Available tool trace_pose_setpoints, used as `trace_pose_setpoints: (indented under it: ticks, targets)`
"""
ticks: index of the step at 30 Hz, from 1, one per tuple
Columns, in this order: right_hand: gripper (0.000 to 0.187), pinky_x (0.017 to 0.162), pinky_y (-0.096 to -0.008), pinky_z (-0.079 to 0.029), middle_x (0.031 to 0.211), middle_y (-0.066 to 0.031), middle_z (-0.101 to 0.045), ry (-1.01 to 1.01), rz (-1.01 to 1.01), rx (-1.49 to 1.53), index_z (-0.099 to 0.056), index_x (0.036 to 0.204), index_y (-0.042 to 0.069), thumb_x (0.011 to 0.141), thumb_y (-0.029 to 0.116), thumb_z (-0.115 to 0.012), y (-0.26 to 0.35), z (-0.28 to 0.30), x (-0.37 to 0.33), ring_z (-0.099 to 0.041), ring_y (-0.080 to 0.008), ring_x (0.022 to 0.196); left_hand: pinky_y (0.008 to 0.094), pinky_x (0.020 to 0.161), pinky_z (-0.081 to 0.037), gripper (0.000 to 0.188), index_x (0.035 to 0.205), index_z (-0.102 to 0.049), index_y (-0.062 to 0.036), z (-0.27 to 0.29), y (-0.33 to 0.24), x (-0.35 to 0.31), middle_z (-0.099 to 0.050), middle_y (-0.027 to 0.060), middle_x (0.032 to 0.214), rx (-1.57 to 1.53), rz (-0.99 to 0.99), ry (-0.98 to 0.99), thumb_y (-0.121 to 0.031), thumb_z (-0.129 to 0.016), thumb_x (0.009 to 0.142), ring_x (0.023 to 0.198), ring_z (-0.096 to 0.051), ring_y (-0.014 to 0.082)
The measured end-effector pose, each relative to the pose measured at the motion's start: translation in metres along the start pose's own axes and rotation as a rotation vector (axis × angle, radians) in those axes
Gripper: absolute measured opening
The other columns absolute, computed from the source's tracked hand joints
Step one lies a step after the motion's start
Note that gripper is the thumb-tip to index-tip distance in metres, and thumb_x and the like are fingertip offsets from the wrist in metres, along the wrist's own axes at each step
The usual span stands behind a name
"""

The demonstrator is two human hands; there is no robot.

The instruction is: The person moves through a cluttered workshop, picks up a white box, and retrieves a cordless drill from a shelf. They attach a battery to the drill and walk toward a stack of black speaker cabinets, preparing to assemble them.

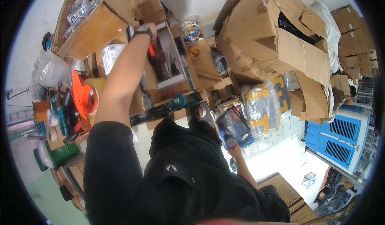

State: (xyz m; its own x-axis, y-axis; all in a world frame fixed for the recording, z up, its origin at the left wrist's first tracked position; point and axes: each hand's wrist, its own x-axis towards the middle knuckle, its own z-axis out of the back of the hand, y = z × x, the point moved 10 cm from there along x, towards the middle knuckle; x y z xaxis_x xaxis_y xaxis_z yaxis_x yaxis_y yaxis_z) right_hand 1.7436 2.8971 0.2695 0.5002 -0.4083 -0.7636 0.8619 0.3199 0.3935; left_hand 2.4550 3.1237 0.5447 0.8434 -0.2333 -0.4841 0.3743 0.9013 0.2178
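My left arm stretches up and away, with a dark watch on its wrist. The left hand is at the far end of a shallow white-walled box, beside a cardboard flap; its fingers are hidden. Small items, one of them red, lie inside that box. Low on the right, my right hand is closed around a small dark thing I cannot make out, at the near corner of a blue-edged flat package with a black, clear-wrapped face. Whether it also grips the package cannot be seen.
Left stand an open carton of wrapped packs, an orange tape dispenser and a green container. A teal-and-black tool lies at the table's near edge. Right are a large carton, a bubble-wrapped parcel and a blue cooler.
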Motion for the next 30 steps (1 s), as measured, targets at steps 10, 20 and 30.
trace_pose_setpoints:
  ticks: [10,20,30]
  targets:
    - [0.035,0.08,-0.0456,-0.053,0.083,-0.0252,-0.069,-0.063,0.152,-0.053,-0.067,0.089,-0.005,0.065,0.02,-0.074,0.027,-0.001,0.021,-0.068,-0.0408,0.091,0.0415,0.095,-0.052,0.059,0.118,-0.068,-0.0059,-0.011,0.005,0.002,-0.065,0.0172,0.123,0.02,0.049,0.027,-0.019,-0.087,0.064,0.114,-0.063,0.0323]
    - [0.037,0.076,-0.0426,-0.055,0.071,-0.0198,-0.07,-0.086,0.036,0.032,-0.067,0.081,-0.007,0.066,0.025,-0.075,0.017,-0.007,0.043,-0.072,-0.036,0.078,0.0392,0.086,-0.054,0.044,0.109,-0.072,-0.0058,-0.03,-0.013,-0.008,-0.069,0.0126,0.118,0.277,0.011,0.117,-0.021,-0.079,0.069,0.109,-0.066,0.0259]
    - [0.036,0.074,-0.0431,-0.056,0.074,-0.0203,-0.07,-0.033,-0.076,0.083,-0.067,0.091,-0.003,0.065,0.022,-0.072,-0.027,-0.02,0.047,-0.071,-0.0355,0.079,0.0364,0.077,-0.056,0.033,0.1,-0.076,-0.0088,-0.087,-0.034,-0.008,-0.074,0.0099,0.099,0.251,-0.326,0.508,-0.024,-0.082,0.071,0.088,-0.071,0.023]
